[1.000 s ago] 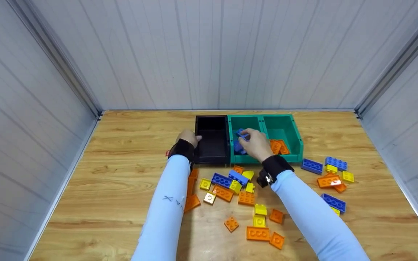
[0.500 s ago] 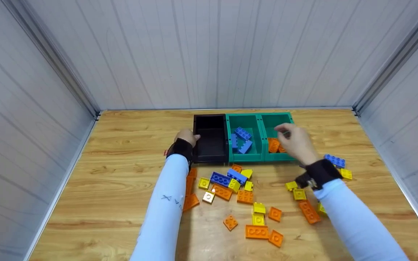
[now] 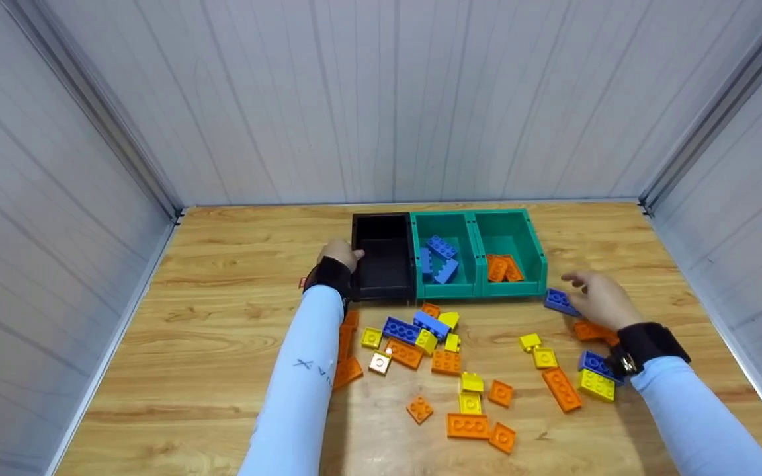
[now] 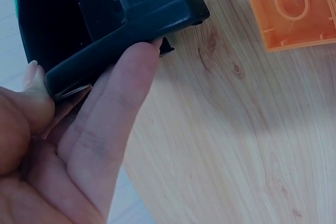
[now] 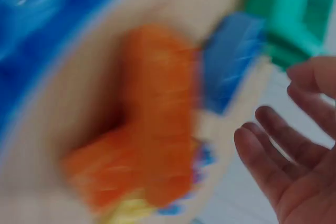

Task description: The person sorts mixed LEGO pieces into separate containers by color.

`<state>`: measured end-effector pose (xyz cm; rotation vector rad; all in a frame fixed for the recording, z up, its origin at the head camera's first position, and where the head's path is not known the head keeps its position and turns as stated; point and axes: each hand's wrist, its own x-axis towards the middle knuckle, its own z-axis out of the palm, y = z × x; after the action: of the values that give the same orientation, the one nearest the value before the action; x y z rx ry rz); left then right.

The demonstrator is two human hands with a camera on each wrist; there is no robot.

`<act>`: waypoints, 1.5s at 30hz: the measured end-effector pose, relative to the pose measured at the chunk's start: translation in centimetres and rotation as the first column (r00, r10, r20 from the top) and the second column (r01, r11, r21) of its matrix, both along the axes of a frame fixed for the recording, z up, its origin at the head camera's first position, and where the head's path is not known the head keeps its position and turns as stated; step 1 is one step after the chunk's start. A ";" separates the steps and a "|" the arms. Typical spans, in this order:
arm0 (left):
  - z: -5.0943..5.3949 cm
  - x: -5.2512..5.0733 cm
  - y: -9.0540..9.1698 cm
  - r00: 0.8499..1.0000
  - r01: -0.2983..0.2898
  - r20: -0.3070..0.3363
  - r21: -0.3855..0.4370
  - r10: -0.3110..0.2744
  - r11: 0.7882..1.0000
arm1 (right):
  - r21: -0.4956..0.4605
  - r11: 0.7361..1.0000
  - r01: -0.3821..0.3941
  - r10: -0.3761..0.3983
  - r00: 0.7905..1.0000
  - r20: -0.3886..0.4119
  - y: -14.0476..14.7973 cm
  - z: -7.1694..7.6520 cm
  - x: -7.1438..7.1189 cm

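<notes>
The bench (image 3: pixel 235 357) has a pale brown wood-grain top. Read as a clock with the far edge at 12, it carries a black bin (image 3: pixel 384 291) at 11 and two green bins (image 3: pixel 513 289) between 12 and 2, all side by side. A mixed cluster of bricks (image 3: pixel 446 362) in blue, yellow and orange lies mid-face. Orange pieces (image 3: pixel 348 373) sit at 8, a small orange brick (image 3: pixel 419 410) at 6, a long orange brick (image 3: pixel 467 426) at 5. Between 2 and 3 rests a blue brick (image 3: pixel 556 301); between 3 and 4, a yellow brick (image 3: pixel 596 385) touches another blue one.
</notes>
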<state>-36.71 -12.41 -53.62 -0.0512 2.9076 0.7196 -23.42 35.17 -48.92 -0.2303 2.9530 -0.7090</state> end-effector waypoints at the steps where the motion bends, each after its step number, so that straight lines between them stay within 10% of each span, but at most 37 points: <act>1: -2.3 -1.5 -0.4 1.000 0.010 -0.026 -0.017 -0.011 1.000 | 0.011 1.000 -0.013 0.012 1.000 0.010 0.4 -0.6 0.1; 4: -8.7 -6.0 -1.2 0.997 0.011 -0.075 -0.055 -0.015 0.998 | 0.028 0.999 -0.033 0.032 0.999 0.010 1.1 -1.8 0.5; 5: -8.9 -6.3 -1.3 0.998 0.007 -0.064 -0.050 -0.010 0.999 | 0.028 0.999 -0.031 0.031 0.999 0.008 1.2 -2.1 0.6; 17: 4.1 2.4 0.7 0.995 -0.060 0.080 0.030 0.058 0.998 | 0.053 0.996 -0.074 0.069 0.994 0.082 0.7 -2.5 1.8; 30: -0.8 0.0 0.0 0.998 -0.069 -0.004 0.053 0.069 0.996 | 0.046 0.987 -0.153 0.156 0.986 -0.057 -1.5 -0.3 4.6; 37: 5.2 3.9 1.2 0.994 -0.084 0.075 0.058 0.080 0.995 | 0.035 0.973 -0.229 0.231 0.954 -0.190 -5.0 2.5 4.9; 45: 6.0 4.8 1.3 0.996 -0.086 0.045 0.071 0.083 0.994 | 0.027 0.976 -0.218 0.219 0.953 -0.210 -9.7 4.8 2.5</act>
<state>-31.87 -11.15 -47.63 -0.1797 2.8508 0.8271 -20.95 25.47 -44.08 -0.6607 3.0559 -0.6870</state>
